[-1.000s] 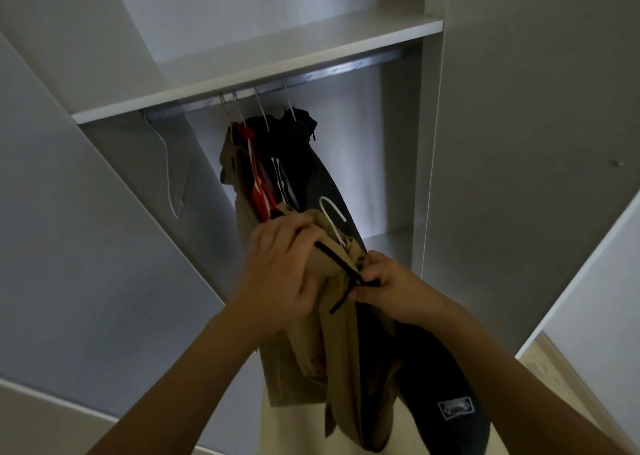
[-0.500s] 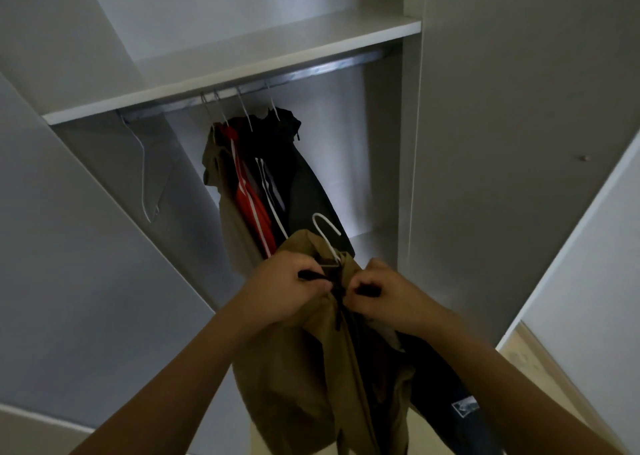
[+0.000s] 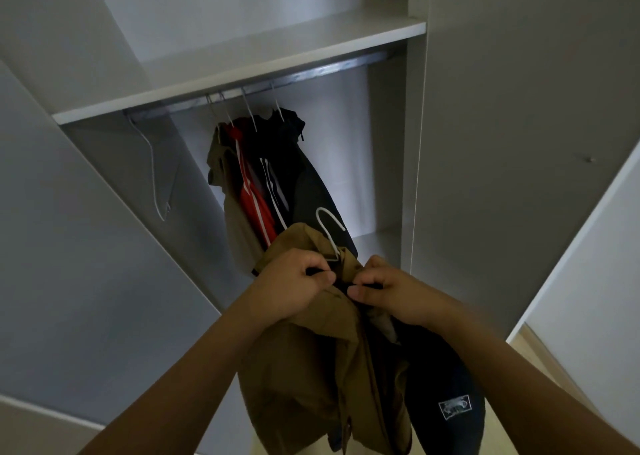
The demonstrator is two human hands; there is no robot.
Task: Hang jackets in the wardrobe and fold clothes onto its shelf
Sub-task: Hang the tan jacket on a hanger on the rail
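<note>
Between the left hand (image 3: 292, 286) and right hand (image 3: 391, 290), both pinching it, the tan jacket (image 3: 322, 368) on its hanger (image 3: 327, 228) probably needs lifting to the rail (image 3: 277, 82).

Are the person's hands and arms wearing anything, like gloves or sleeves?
No. The left hand and right hand have no gloves, rings or watch that I can see. Both forearms are bare too: no sleeves reach into view.

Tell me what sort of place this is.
Probably a home bedroom, at an open built-in wardrobe: a metal hanging rail under a white shelf, jackets on white wire hangers, and one empty white hanger.
</note>
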